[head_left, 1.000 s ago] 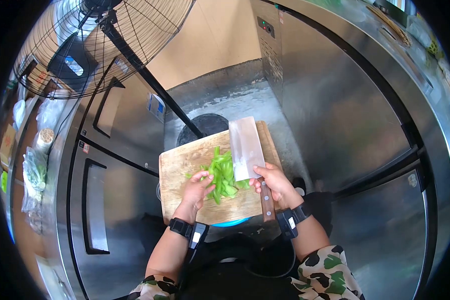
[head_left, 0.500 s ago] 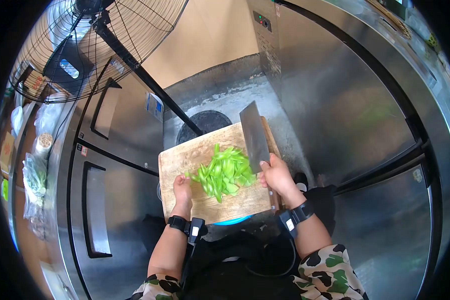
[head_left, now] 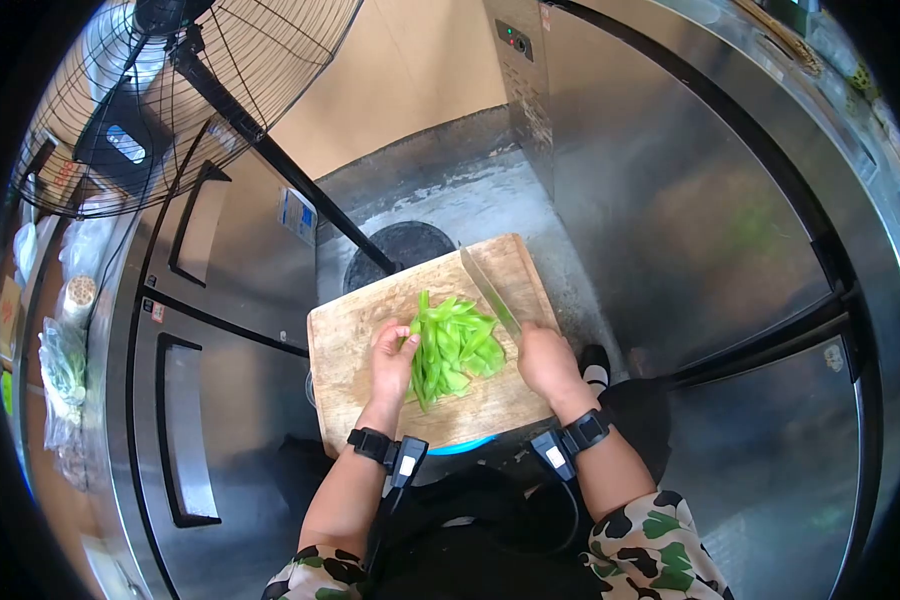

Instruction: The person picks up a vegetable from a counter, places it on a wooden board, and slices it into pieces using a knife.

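A wooden cutting board (head_left: 355, 385) lies tilted in front of me, with a pile of sliced green vegetable (head_left: 455, 345) on its middle. My right hand (head_left: 550, 365) is wrapped round the handle of a cleaver (head_left: 488, 290), whose blade stands edge-down at the right of the pile and points away from me. My left hand (head_left: 393, 360) touches the left side of the pile, its fingers curled with thumb and fingertips close together. Whether a slice is pinched between them is too small to tell.
A black fan (head_left: 300, 180) on a stand rises behind the board at the left. Steel cabinets (head_left: 230, 390) flank the left side, and a tall steel fridge (head_left: 670, 190) the right. Bagged vegetables (head_left: 63, 370) lie on the left shelf. A blue rim (head_left: 460, 446) shows under the board.
My left hand has moved right, onto the pile's left edge, pressing the slices closer together. The cleaver has turned from showing its broad side to a narrow, upright edge.
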Tool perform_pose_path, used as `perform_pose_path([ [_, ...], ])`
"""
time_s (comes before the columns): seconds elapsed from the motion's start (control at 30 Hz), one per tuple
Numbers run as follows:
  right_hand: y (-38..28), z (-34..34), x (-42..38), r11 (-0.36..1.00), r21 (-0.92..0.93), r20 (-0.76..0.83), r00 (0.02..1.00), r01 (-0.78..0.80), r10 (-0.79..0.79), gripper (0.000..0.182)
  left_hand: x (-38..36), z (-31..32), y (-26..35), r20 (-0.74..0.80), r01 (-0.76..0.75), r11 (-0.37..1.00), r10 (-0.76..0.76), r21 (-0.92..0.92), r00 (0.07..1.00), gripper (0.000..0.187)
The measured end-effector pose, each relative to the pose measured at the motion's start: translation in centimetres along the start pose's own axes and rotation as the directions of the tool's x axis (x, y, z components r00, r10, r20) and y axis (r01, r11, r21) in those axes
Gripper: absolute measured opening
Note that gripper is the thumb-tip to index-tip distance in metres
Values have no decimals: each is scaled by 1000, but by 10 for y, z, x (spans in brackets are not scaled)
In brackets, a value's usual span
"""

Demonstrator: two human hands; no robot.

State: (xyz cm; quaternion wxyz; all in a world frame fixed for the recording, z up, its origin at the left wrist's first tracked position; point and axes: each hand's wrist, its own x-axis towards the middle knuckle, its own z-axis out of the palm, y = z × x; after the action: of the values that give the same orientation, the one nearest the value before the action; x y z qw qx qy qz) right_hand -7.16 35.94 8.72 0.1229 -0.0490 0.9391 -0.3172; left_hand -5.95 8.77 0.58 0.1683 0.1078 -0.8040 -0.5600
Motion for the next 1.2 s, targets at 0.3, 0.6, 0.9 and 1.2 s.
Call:
perform_pose_path([
  [0.3, -2, 5, 6, 991, 129, -77, 997, 22, -13, 20, -58, -52, 105, 359, 437, 846, -322, -306, 876, 21],
  [0.6, -2, 8, 3, 995, 83, -132, 990, 53, -42, 19, -80, -83, 49, 338, 623, 611, -526, -488, 780, 13],
  [0.9, 6, 15, 8, 974, 204, -215, 975, 97, -52, 18, -53, -51, 47, 275, 552, 724, -479, -413, 834, 14],
  [1.2, 6, 8, 5, 960, 260, -196, 979, 101, -50, 15, -31, -32, 34, 254, 568, 666, -514, -483, 819, 16],
])
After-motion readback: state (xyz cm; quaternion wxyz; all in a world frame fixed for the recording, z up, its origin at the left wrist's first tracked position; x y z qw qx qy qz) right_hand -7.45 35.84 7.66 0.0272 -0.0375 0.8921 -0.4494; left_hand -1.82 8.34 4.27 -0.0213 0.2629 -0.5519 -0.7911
